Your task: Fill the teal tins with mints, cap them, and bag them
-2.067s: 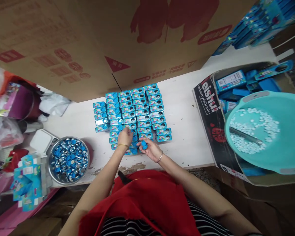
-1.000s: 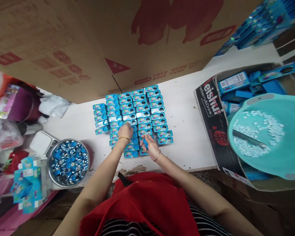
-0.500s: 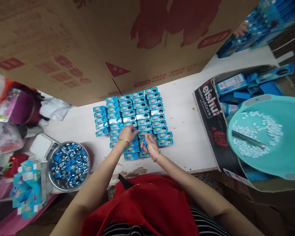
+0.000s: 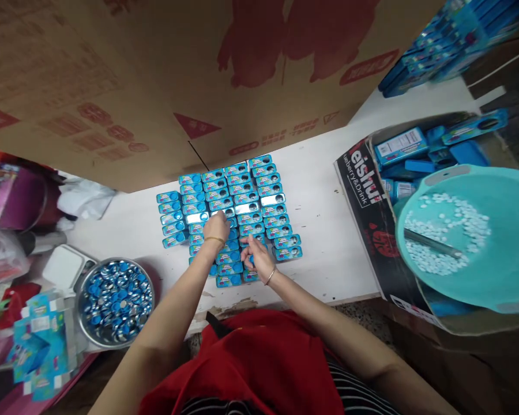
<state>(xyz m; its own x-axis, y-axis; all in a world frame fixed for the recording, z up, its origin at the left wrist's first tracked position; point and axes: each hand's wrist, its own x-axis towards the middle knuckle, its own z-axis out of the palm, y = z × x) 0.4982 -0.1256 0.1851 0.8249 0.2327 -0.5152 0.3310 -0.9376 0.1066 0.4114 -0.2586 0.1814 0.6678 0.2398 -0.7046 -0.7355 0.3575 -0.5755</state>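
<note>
Rows of small blue tins [image 4: 194,218] stand packed in columns on the white table. Tins in the left columns have round blue caps in their openings; those at the right [image 4: 280,231] show dark round holes, some with white pieces inside. My left hand [image 4: 217,229] is over the middle columns, fingers pinched down on a tin and hiding what they grip. Lower right of it, my right hand [image 4: 262,260] hovers over the tins, palm turned up and fingers curled around a small blue cap [image 4: 251,260].
A metal bowl [image 4: 81,314] of blue and silver caps sits at the left. At the right, a turquoise basin [image 4: 501,253] with white pellets and a metal scoop rests on an open carton [image 4: 363,213] of blue tins. A tall cardboard box [image 4: 155,86] walls off the back.
My left hand has moved slightly left and up from beside the right hand onto a tin. My right hand stays low over the tins. The whole view has shifted a little.
</note>
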